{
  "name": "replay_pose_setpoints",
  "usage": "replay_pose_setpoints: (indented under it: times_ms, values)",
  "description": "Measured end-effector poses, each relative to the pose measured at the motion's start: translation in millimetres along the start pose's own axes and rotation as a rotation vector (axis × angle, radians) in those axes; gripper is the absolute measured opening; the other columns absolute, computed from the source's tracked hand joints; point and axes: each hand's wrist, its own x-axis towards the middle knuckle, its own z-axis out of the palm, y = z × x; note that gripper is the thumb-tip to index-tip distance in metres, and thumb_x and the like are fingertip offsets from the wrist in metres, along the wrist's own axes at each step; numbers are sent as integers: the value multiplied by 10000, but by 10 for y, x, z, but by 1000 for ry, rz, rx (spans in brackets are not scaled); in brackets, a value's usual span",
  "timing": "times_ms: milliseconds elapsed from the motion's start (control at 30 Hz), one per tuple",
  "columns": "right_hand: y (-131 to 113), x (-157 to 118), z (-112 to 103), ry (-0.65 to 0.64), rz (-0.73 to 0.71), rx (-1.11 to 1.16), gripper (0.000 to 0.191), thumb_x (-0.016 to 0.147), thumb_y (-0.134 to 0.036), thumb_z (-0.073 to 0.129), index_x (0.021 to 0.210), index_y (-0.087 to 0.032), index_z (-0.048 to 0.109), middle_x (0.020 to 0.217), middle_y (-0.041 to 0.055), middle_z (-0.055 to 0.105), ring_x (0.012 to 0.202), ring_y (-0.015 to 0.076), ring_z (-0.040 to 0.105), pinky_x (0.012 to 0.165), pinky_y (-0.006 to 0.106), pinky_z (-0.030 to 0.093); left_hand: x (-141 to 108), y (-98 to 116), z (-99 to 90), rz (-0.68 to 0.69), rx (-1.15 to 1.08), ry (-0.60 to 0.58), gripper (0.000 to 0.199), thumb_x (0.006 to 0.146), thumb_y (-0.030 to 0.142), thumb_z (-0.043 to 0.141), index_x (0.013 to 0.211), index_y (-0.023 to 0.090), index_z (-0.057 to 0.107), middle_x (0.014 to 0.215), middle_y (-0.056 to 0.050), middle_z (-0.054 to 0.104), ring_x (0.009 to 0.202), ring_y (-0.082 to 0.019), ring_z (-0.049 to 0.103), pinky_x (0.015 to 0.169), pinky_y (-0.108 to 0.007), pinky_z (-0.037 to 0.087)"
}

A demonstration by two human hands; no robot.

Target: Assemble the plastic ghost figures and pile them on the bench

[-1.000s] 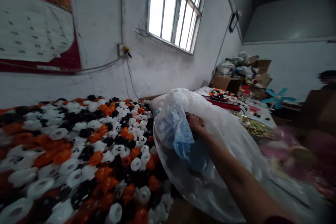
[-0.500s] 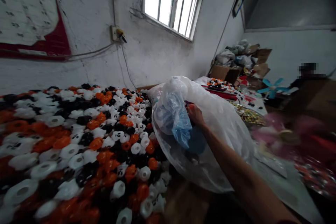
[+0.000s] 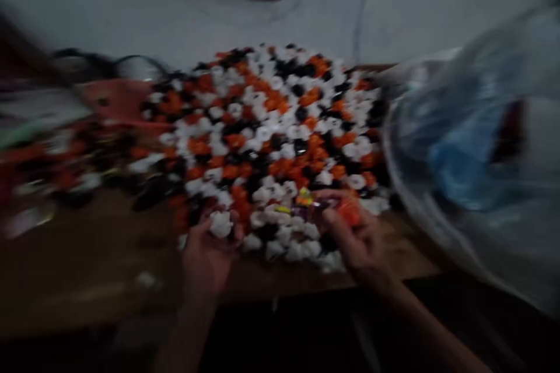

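The view is dark and smeared by motion. My left hand [image 3: 210, 256] is closed around a small white plastic figure [image 3: 221, 224] at the front of the pile. On the right, my right hand [image 3: 361, 239] pinches a shiny coloured plastic wrapper [image 3: 305, 198] with yellow and purple parts. An orange-red patch [image 3: 349, 211] shows between its fingers; I cannot tell whether it belongs to the wrapper. Both hands are low over the pile of small white, orange and black plastic figures [image 3: 271, 128].
A big clear plastic bag [image 3: 405, 180] with a blue plastic bag [image 3: 464, 169] inside stands at the right. An orange-pink basket-like container [image 3: 125, 99] is at the back left. The brown work surface [image 3: 87, 262] runs along the front, and a wall [image 3: 122, 11] stands behind.
The view has swung left and down to the pile. My right hand has come out of the clear bag with a shiny wrapper. My left hand has entered the view holding a white figure.
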Motion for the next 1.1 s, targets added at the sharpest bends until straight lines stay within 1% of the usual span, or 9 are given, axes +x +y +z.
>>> replay_pose_setpoints:
  times_ms: [67,167,300,367,467,633,767,933,1100]
  values:
    - [99,-274,635,-187,38,78,216,891,-324,532,1068,-208,576,848,23,609,700,116,567,607,207,470,-149,182,-487,45,-35,190,240,689,347,612,849,169,586,704,-19,600,541,-134,536,477,-233,454]
    - [310,-563,1293,-373,34,117,216,912,-287,488,1106,-214,547,804,5,589,655,98,549,545,176,452,-341,231,-947,115,68,385,245,712,336,629,885,165,596,701,-11,600,587,-126,553,523,-214,479]
    - [661,-581,1648,-411,-166,3,276,880,-248,533,1150,-194,536,1008,57,604,904,143,586,775,254,501,-444,-22,-1139,5,212,280,323,802,409,587,1050,203,577,964,-46,632,776,-159,610,637,-252,515]
    - [787,-491,1693,-444,-227,-17,333,845,-259,589,1169,-201,544,1127,78,577,1064,183,544,916,327,461,-382,-135,-1105,-9,244,228,357,821,428,573,1114,225,552,1117,-66,601,920,-191,605,709,-275,513]
    - [890,-344,1719,-484,-341,-94,426,828,-267,616,1239,-224,514,1250,94,515,1173,209,488,963,368,447,-167,-210,-988,33,312,170,343,841,430,551,1110,216,552,1149,-75,590,1012,-208,575,791,-285,479]
    - [862,-252,1635,-313,-513,-234,527,829,-197,599,1323,-222,418,1357,131,432,1255,250,429,1000,448,430,81,-265,-872,127,424,142,263,865,382,530,1044,191,561,1013,-56,614,926,-169,569,818,-264,437]
    - [665,-222,1468,-207,-619,-321,479,793,-113,581,1246,-219,467,1263,123,519,1172,264,501,941,478,456,-6,-300,-939,94,395,117,346,849,400,564,1132,205,523,949,-51,622,814,-156,585,708,-247,458]
    - [488,-138,1397,-277,-608,-258,225,826,-144,536,1042,-205,510,992,73,614,1077,250,544,888,456,472,-98,-306,-1010,91,313,120,358,812,354,630,1108,196,508,1038,-69,642,912,-160,600,799,-255,467]
    - [416,-164,1355,-400,-580,-419,249,895,-202,439,1144,-199,447,933,70,618,792,176,624,621,264,507,-129,-267,-1073,134,273,151,337,845,390,570,1118,201,509,1067,-78,625,725,-131,611,633,-245,495]
